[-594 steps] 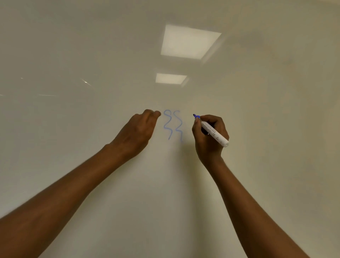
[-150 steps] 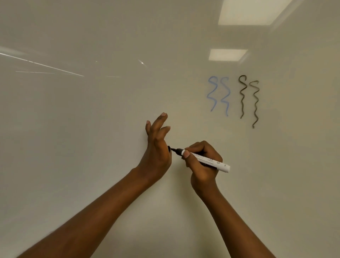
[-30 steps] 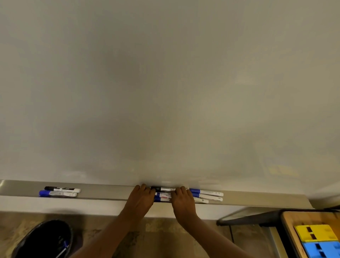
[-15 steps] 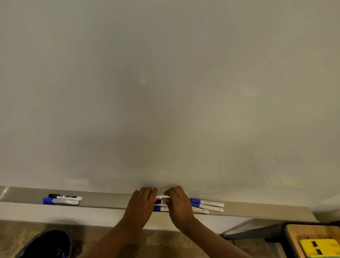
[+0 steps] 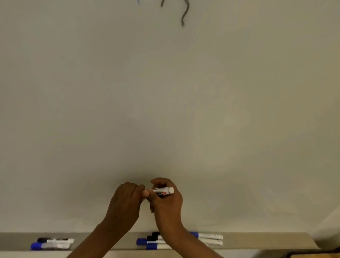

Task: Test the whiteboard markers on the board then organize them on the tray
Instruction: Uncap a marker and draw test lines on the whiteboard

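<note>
While the whiteboard fills nearly the whole frame, the tray is only a strip along the bottom edge now; view has tilted up vs 0.5 s ago

Both hands were down on the tray at the centre group then. Now they're lifted off it, lower centre of frame, in front of the board

Right hand: fingers wrapped round the barrel of the red-label marker, firm grip, marker lying roughly level with its butt end pointing right

Left hand: fingers curled over the marker's left end and hiding it. Reads as a pinch on the cap, but the cap itself isn't visible

Centre group of markers is on the tray at bottom centre, partly behind the right forearm. Black marker and blue marker lie side by side at bottom left

Black squiggle tail shows at the top edge, with a blue trace to its left

Meaning: blue and black look tested, red-label one is picked and next up. Likely step is uncapping, then a test stroke. Sorting on the tray not finished
</note>
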A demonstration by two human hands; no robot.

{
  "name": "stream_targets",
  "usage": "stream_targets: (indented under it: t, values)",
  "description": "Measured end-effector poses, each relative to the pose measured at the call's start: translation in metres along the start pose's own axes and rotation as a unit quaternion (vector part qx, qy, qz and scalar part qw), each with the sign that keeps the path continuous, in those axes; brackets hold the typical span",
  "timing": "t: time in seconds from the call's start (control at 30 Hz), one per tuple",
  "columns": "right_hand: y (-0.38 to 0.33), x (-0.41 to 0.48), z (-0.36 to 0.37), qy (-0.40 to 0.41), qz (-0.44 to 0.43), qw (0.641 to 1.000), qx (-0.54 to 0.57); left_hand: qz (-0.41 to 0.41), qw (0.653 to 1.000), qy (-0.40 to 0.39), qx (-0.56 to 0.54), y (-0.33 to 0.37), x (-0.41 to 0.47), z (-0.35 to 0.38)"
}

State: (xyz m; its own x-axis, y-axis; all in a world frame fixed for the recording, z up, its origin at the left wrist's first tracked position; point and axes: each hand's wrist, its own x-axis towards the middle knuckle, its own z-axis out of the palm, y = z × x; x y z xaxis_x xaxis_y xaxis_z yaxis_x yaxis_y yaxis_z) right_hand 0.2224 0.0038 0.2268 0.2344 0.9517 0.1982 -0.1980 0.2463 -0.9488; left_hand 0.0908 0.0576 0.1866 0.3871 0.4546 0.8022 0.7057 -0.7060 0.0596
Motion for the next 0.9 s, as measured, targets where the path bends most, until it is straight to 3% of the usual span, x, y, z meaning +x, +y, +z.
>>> stream_targets:
  t: [0.17, 0.37, 0.53, 0.67, 0.77, 0.9]
  values:
    - [-0.061, 0.029, 0.016, -0.087, -0.111, 0.99, 0.004, 0.072, 0.995, 0.057, 0.032, 0.001, 0.074, -0.043]
    - [-0.129, 0.047, 0.031, -0.065, -0.242, 0.968, 0.001, 0.185, 0.968, 0.14, 0.093, 0.006, 0.142, -0.093]
    - [-0.172, 0.053, 0.038, -0.079, -0.365, 0.927, 0.02, 0.244, 0.952, 0.172, 0.068, 0.015, 0.182, -0.126]
    - [-0.205, 0.058, 0.041, -0.054, -0.44, 0.893, 0.072, 0.181, 0.969, 0.139, 0.095, 0.019, 0.211, -0.153]
    - [-0.235, 0.069, 0.038, -0.022, -0.474, 0.869, 0.139, 0.146, 0.956, 0.215, 0.136, 0.015, 0.243, -0.175]
    - [-0.28, 0.096, 0.028, 0.052, -0.554, 0.823, 0.116, 0.185, 0.928, 0.298, 0.128, 0.004, 0.284, -0.208]
